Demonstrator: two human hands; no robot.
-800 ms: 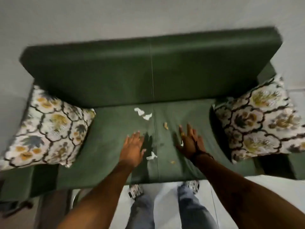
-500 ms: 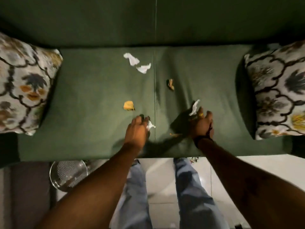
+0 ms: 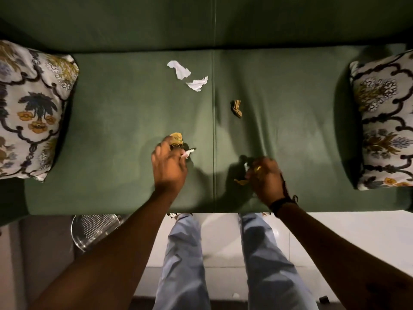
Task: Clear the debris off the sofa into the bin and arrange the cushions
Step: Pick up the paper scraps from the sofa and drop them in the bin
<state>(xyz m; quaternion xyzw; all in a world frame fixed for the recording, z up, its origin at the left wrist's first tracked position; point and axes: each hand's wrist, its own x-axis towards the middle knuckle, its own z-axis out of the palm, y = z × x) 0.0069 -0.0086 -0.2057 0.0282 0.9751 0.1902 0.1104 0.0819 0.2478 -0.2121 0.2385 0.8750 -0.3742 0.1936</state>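
Observation:
I look down on a green sofa [image 3: 111,113]. Two white paper scraps [image 3: 180,69] [image 3: 197,83] lie near the backrest, and a brown wrapper [image 3: 237,108] lies right of the middle seam. My left hand [image 3: 168,168] holds a white paper scrap [image 3: 187,153], and its fingertips touch a yellow wrapper [image 3: 176,139] on the seat. My right hand [image 3: 266,180] is closed on a white scrap, and a yellow scrap [image 3: 240,181] sticks out beside it. Floral cushions sit at the left end [image 3: 31,108] and the right end [image 3: 384,121].
A metal mesh bin [image 3: 93,229] stands on the floor under the sofa's front edge, left of my legs. Pale floor tiles run in front of the sofa.
My head moved closer over the seat. Both hands closed on scraps near the front edge. The left hand then reached forward to the yellow wrapper.

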